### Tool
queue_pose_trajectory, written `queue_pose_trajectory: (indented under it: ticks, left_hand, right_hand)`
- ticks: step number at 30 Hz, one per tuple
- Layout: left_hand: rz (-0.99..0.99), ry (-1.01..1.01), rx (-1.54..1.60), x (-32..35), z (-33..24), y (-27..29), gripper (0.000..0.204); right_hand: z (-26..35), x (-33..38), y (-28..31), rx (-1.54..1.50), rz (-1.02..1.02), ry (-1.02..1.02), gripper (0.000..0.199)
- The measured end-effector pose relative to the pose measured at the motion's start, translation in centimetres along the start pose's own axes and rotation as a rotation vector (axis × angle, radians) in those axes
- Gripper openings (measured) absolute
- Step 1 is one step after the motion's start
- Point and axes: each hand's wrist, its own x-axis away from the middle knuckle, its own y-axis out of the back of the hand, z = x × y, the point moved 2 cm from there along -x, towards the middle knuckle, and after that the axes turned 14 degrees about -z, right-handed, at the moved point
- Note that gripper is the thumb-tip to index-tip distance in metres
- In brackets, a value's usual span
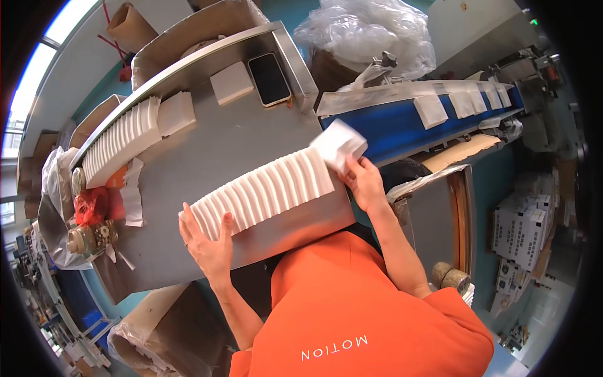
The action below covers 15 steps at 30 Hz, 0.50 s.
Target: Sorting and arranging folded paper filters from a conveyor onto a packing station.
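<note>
A long row of white folded paper napkin stacks (264,191), standing on edge side by side, lies across the metal table. My left hand (210,248) rests against the row's left end, thumb and fingers spread, bracing it without gripping. Beyond the row's right end, my right hand (364,182) pinches the lower corner of a white napkin stack (339,141), which looks slightly blurred. This stack is tilted, between the row and the blue conveyor belt (392,129).
More white stacks (431,111) sit along the belt. A second row (122,141) lines the table's raised back edge, near a single white stack (231,83) and a phone (269,78). Tape rolls (81,240) and a red plastic bundle (93,206) lie at the left end.
</note>
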Motion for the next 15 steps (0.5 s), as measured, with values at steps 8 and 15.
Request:
queue_pose_trajectory:
  ticks: [8,15]
  left_hand:
    - [0.009,-0.046,-0.049,0.2,-0.5,-0.5,0.094]
    - [0.011,-0.031,0.025,-0.6,-0.6,0.3,0.090]
  right_hand:
    - [-0.9,3.5,-5.6,0.473,0.225,0.255,0.044]
    - [-0.9,0.8,-1.0,0.133,0.101,-0.080,0.034]
